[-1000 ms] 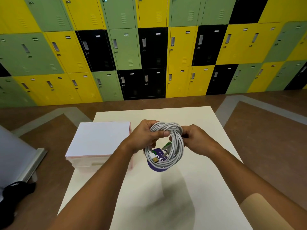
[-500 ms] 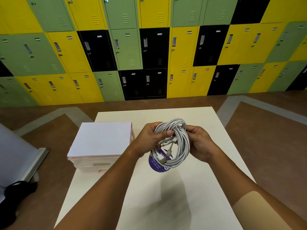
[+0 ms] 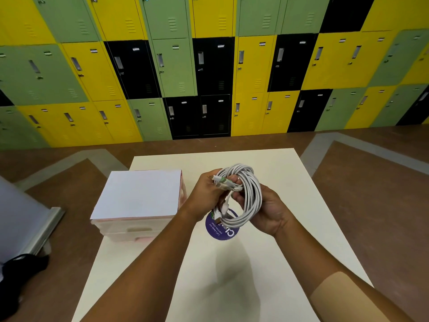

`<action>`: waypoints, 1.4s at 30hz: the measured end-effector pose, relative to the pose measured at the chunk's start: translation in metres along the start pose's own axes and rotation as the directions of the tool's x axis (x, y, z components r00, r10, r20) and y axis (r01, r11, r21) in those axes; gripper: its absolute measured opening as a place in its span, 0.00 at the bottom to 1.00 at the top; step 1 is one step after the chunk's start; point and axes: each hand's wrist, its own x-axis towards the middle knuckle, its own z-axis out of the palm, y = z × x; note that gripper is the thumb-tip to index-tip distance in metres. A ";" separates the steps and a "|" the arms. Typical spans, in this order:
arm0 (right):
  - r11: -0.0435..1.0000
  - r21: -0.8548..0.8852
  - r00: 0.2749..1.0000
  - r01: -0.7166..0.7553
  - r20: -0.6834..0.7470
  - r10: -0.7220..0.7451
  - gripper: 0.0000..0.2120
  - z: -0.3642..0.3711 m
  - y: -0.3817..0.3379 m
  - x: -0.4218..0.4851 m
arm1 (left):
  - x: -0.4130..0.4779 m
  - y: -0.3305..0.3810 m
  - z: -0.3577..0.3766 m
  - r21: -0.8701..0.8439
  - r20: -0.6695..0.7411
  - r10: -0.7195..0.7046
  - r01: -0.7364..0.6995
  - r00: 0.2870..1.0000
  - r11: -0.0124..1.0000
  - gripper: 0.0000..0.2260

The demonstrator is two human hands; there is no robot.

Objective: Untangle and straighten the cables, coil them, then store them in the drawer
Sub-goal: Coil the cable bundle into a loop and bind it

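Here, a coiled bundle of white cables (image 3: 247,194) is held above the middle of the cream counter (image 3: 232,280). The left hand (image 3: 205,196), at the coil's nine o'clock, pinches the loose plug ends in curled fingers (image 3: 214,174). The right hand (image 3: 270,212), at four o'clock, curls round the loops. A round purple sticker (image 3: 219,232) lies at six o'clock, and a white-topped translucent plastic drawer box (image 3: 137,194) stands at nine o'clock.

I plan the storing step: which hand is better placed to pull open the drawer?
Probably left: the left hand is nearest the drawer unit, while the right hand cradles the coil.
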 end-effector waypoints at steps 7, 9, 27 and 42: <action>0.986 0.164 0.998 -0.022 0.054 0.014 0.30 0.015 0.005 -0.007 | 0.002 -0.001 -0.002 0.060 -0.010 -0.055 0.056 0.998 0.997 0.07; 0.981 0.192 0.997 -0.038 0.079 0.023 0.28 0.016 0.004 -0.007 | 0.001 0.001 -0.001 0.020 -0.023 -0.047 0.048 0.999 0.999 0.07; 0.825 -0.527 0.978 -0.205 -0.151 0.147 0.11 -0.008 -0.006 0.002 | 0.010 -0.004 -0.015 0.462 -0.041 0.023 -0.001 0.999 0.887 0.09; -0.094 -0.914 0.908 -0.395 -0.373 -0.192 0.13 0.006 -0.011 0.015 | 0.014 -0.014 -0.002 0.749 -0.132 0.182 -0.022 0.974 0.663 0.11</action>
